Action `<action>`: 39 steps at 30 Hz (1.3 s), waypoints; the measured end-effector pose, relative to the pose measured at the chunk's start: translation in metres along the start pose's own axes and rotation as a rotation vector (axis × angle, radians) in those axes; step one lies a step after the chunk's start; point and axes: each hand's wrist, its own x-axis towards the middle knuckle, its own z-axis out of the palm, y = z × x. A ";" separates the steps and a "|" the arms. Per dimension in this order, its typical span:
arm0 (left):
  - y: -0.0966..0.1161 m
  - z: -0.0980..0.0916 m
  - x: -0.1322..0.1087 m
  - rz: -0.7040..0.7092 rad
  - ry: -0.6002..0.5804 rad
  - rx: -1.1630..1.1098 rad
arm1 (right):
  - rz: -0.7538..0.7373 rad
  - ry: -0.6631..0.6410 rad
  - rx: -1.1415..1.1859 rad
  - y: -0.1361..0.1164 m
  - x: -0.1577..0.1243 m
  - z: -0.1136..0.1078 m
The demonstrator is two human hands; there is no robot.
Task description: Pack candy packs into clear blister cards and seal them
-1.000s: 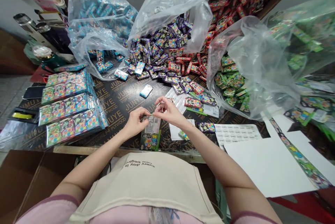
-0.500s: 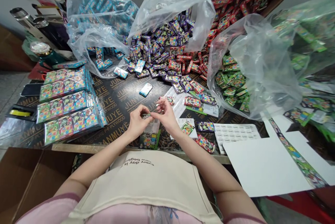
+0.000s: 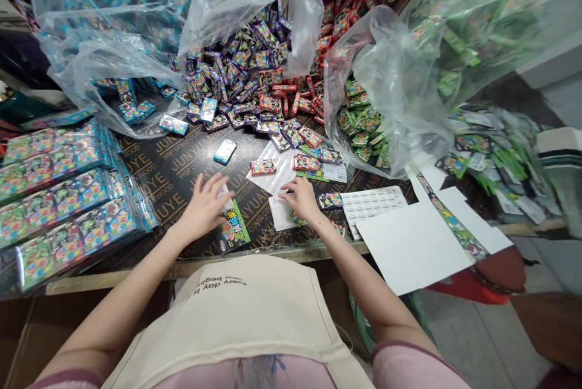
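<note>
Apron: the cream apron [image 3: 218,316] is nearest to the camera; its printed words are upside down and partly lost in a fold.
Printed card: the black and green card [image 3: 234,228] lies on the table [image 3: 173,195] near its front edge, under and to the right of the left hand [image 3: 204,207], which covers its upper left part.
Left hand: the fingers are spread and grip nothing visible; whether the palm presses the card, I cannot tell.
Right hand: the right hand [image 3: 301,196] is bent over a white slip [image 3: 278,213]; whether the fingertips pinch it, I cannot tell.
Green pack: the pack [image 3: 297,218] under the right wrist is mostly hidden.
Small boxes: 1 blue box [image 3: 225,151] lies just beyond the left fingertips; 1 red box [image 3: 263,167] lies farther than the right hand, to its left.
Wrapped sets: the stacks [image 3: 54,183] at far left are cut off by the picture's edge.
Plastic bags: behind, the blue bag [image 3: 118,31] and the green bag [image 3: 482,31] blur their contents.
</note>
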 end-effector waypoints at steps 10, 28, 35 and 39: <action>0.037 0.020 0.023 0.257 -0.617 0.037 | -0.046 -0.080 0.134 -0.011 -0.013 0.033; 0.017 0.004 0.006 -0.308 0.376 -0.967 | 0.177 0.183 0.957 -0.046 0.001 -0.014; 0.024 -0.017 0.002 -0.236 0.401 -0.816 | -0.023 -0.259 1.082 -0.129 0.011 -0.050; 0.027 -0.015 0.001 -0.272 0.397 -0.862 | -0.151 -0.392 0.944 -0.144 0.020 -0.039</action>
